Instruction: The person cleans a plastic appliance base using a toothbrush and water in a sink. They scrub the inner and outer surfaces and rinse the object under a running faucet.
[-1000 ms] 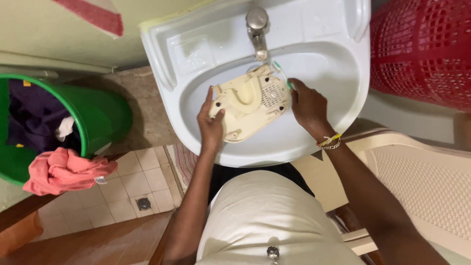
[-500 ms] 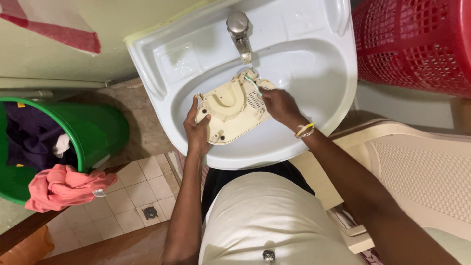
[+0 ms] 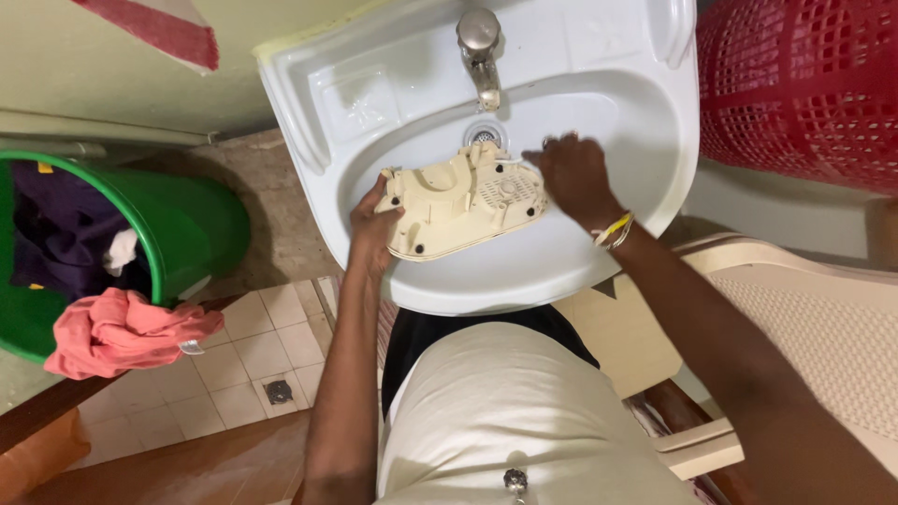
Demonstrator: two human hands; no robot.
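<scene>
While left hand (image 3: 372,227) grips cream plastic base (image 3: 465,199), right hand (image 3: 572,178) clasps its opposite edge.

Cream plastic appliance base (image 3: 463,206) lay tilted in white sink (image 3: 645,140), just below tap (image 3: 480,42) and drain. Left hand (image 3: 374,229) gripped its left edge; right hand (image 3: 575,178) rested at its right end. Green bucket (image 3: 201,224) with pink cloth (image 3: 122,332) stood left, red basket (image 3: 804,84) right.
</scene>
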